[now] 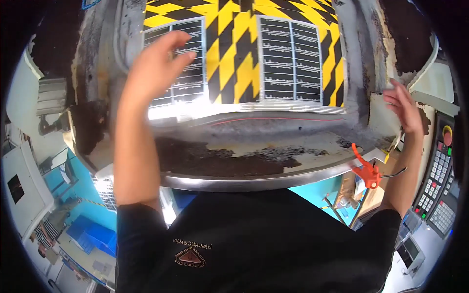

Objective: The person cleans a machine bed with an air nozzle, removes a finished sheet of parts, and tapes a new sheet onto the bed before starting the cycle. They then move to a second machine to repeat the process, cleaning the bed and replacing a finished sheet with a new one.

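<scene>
My left hand (159,63) hovers over the left black panel (188,78), which is split into rows by pale lines. Its thumb and index finger are apart, and I see nothing between them. A matching right black panel (291,61) lies beside it on a yellow-and-black striped plate (232,58). Far to the right, my right hand (405,107) is by the worn side wall of the machine, fingers spread and slightly blurred, with nothing visible in them. An orange air gun (369,173) with a thin bent nozzle hangs at the front rim, near my right forearm.
A metal front rim (244,183) runs between my body and the machine bed. A thin red line (273,118) crosses the grimy ledge. At right stands a control panel (435,176) with a red knob. Blue bins (93,234) and another person (46,234) are at lower left.
</scene>
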### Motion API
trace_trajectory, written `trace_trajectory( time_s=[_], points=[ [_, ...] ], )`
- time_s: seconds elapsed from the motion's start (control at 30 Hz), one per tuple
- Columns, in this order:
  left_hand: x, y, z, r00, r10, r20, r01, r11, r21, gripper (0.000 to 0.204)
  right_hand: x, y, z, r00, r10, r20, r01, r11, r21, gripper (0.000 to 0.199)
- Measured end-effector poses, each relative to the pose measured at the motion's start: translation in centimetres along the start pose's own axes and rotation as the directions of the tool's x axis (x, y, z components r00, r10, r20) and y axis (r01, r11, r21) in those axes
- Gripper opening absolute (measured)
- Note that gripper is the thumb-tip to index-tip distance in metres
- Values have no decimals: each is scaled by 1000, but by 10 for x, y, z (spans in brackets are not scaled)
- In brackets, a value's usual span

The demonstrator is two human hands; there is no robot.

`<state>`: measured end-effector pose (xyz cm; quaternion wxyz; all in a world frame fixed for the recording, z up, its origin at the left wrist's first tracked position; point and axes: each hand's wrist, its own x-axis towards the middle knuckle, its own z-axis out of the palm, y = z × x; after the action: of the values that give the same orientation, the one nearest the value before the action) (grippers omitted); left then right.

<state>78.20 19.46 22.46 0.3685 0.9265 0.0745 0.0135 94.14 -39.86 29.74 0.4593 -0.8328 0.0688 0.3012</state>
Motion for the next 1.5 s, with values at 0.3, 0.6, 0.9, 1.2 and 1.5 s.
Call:
trace_trajectory(
  time_s=[0.3,0.6,0.9,1.2,1.5],
  points=[
    [6,40,139,952,116,282,-222,898,380,64,89,34,152,988,79,133,-97,986,135,67],
    [0,23,186,899,119,422,-331,815,475,71,97,45,170,975,147,169,-183,957,224,57],
    [-1,20,191,891,127,436,-345,813,468,77,123,66,171,980,97,173,-122,983,140,39],
    [-2,20,190,894,140,426,-341,829,443,77,136,75,177,993,19,120,-22,999,23,17],
    [-2,17,193,895,167,413,-356,825,438,78,135,74,183,999,-34,23,33,998,47,11]
  ],
)
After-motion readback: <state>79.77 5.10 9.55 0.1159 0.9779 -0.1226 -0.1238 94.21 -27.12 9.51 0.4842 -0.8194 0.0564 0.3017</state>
